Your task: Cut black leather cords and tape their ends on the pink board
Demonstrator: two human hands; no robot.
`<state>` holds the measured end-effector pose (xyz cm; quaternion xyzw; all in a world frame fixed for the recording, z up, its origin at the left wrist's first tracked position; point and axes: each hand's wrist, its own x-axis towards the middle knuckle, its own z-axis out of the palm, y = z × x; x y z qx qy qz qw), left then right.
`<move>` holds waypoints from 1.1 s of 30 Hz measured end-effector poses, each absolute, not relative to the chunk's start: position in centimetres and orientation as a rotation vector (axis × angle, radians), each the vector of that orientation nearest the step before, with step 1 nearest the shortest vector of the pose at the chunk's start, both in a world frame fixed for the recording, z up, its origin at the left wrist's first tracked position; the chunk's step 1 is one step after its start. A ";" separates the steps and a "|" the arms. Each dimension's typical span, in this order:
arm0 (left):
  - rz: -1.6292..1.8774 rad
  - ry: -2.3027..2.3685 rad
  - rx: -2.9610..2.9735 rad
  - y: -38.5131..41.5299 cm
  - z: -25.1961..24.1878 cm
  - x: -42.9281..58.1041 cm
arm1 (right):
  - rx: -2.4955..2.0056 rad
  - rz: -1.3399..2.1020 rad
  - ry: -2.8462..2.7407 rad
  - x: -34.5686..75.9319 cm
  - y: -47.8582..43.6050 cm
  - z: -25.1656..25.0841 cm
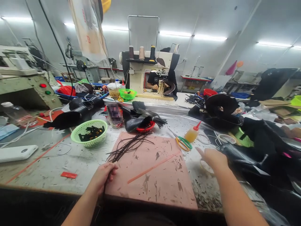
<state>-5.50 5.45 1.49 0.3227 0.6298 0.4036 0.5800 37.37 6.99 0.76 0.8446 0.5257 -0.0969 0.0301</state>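
Note:
My left hand (pixel 104 177) is closed around the near end of a bundle of thin black strips (pixel 128 145), which fan out across a stained pink mat (pixel 162 185). My right hand (pixel 215 160) is over the table right of the mat, slightly blurred, with a finger stretched out to the left and nothing visible in it. Just beneath it is a roll of tape (pixel 207 167), partly covered by the hand. Scissors with green and orange handles (pixel 184 143) lie at the mat's far right corner, beside a red-tipped bottle of yellow liquid (pixel 192 133). A flat pinkish-orange strip (pixel 152 168) crosses the mat diagonally.
A light green basket (pixel 89 135) with small black pieces stands at left. Behind the mat are a red bowl (pixel 145 126) and black leather pieces (pixel 136 121). Black material (pixel 251 157) is heaped at right. Across the table a person (pixel 156 81) sits behind a sewing machine (pixel 138 75).

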 end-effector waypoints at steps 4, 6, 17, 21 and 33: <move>0.936 1.527 0.864 5.1 0.9 -6.3 | 2.598 -0.299 1.795 34.9 11.1 -0.2; 0.958 1.512 0.863 4.9 0.8 -6.5 | 2.567 -0.329 1.854 33.5 12.7 -0.9; 1.033 1.374 0.868 4.4 0.8 -7.1 | 2.310 -0.970 2.386 25.5 8.7 1.1; 1.042 1.333 0.865 4.4 1.1 -7.1 | 1.558 -1.458 2.590 18.4 4.8 2.7; 1.050 1.334 0.849 4.1 2.0 -8.0 | 1.260 -1.623 2.623 12.8 4.2 2.8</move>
